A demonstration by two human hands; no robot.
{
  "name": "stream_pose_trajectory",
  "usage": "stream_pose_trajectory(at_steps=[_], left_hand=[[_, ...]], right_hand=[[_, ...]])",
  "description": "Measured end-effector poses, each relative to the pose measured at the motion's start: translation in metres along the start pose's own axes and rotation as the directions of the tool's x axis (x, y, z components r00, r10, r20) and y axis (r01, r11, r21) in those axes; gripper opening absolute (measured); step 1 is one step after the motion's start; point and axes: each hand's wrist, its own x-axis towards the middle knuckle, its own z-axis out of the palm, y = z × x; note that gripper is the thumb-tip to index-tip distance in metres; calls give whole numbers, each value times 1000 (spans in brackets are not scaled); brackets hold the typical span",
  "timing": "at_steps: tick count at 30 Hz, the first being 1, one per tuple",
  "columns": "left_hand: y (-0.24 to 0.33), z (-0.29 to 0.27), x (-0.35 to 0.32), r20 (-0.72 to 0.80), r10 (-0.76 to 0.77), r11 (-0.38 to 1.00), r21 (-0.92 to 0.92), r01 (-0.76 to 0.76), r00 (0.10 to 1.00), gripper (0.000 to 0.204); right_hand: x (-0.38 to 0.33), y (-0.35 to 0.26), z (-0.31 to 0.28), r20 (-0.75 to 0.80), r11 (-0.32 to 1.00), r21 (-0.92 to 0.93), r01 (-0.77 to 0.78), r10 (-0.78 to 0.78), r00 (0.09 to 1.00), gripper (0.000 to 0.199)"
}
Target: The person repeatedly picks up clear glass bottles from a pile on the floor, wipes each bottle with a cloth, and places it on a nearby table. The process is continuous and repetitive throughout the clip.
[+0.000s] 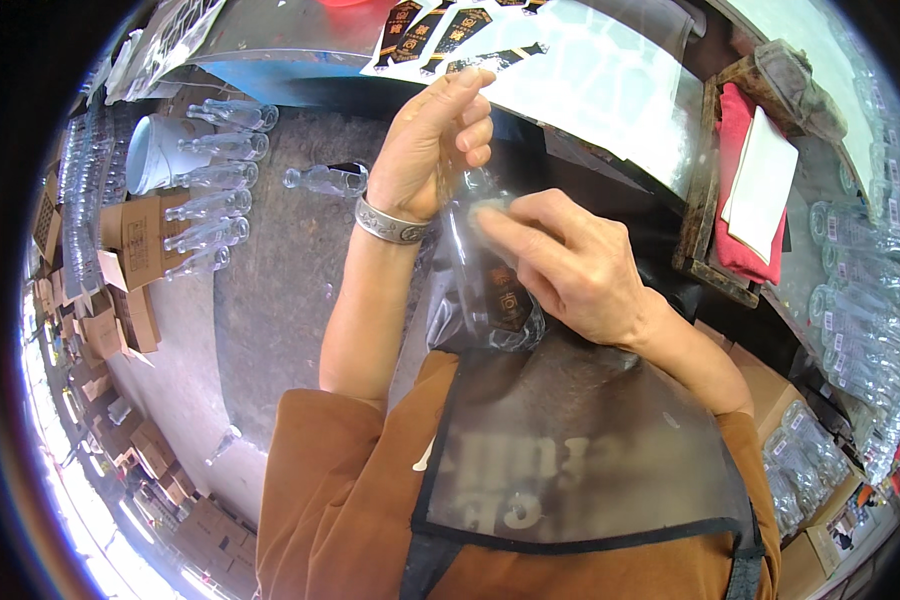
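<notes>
A clear glass bottle [453, 275] is upright against my apron, with a dark label bearing gold marks [510, 300] on its side. My left hand [432, 140] has its fingers curled around the bottle's upper part, and a wide metal bracelet [390, 222] sits on that wrist. Across from it, my right hand [580, 262] pinches a small whitish pad [490, 208] and touches it to the bottle below the neck. Whether the pad is sponge or cloth I cannot tell. Beyond the bottle, a sheet of similar dark labels [450, 35] lies on the table.
Several clear bottles [215, 205] stand in a row on the left, near a white bucket [155, 152] and cardboard boxes [135, 235]. One bottle [325, 180] is apart from them. To the right, a wooden frame [698, 220] holds a red cloth [740, 240]. More bottles [855, 320] are grouped beyond.
</notes>
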Motion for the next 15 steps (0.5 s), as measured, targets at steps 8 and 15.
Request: stream_pose_trajectory(at_steps=[8, 15], left_hand=[[-5, 5, 0, -32, -14, 998, 56, 16, 999, 36], [-2, 5, -2, -13, -3, 999, 43, 3, 1000, 34]], right_hand=[[-3, -2, 0, 25, 995, -86, 55, -53, 998, 38], [-19, 8, 2, -17, 988, -38, -153, 152, 988, 42]])
